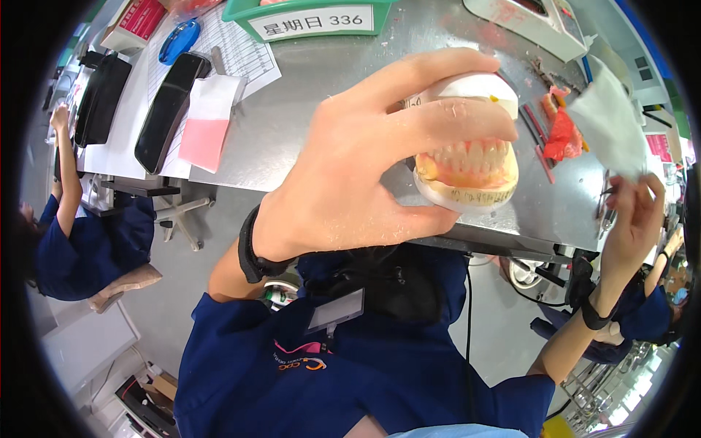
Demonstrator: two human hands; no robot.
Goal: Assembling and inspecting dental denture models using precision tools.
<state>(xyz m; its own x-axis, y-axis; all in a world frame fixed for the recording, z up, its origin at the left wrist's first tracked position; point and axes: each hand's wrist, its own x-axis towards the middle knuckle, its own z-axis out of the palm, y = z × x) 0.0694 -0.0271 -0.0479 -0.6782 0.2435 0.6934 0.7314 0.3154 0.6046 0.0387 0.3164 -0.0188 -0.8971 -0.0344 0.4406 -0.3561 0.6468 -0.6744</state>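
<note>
My left hand (350,175) fills the middle of the view and grips a dental model (471,171): cream plaster casts, upper and lower, with white teeth set in pink wax. The fingers wrap over its top and the thumb presses from below. It is held up above the near edge of a metal table (292,124). My right hand (635,219) is raised at the far right and pinches a crumpled white tissue (610,124). Both wrists carry black bands.
On the table lie two black cases (168,109), a pink-and-white packet (208,124), a printed sheet, a blue disc (179,40), a green basket (307,14), red wax scraps (562,135) and a white device (533,22). A person in blue (80,241) sits left.
</note>
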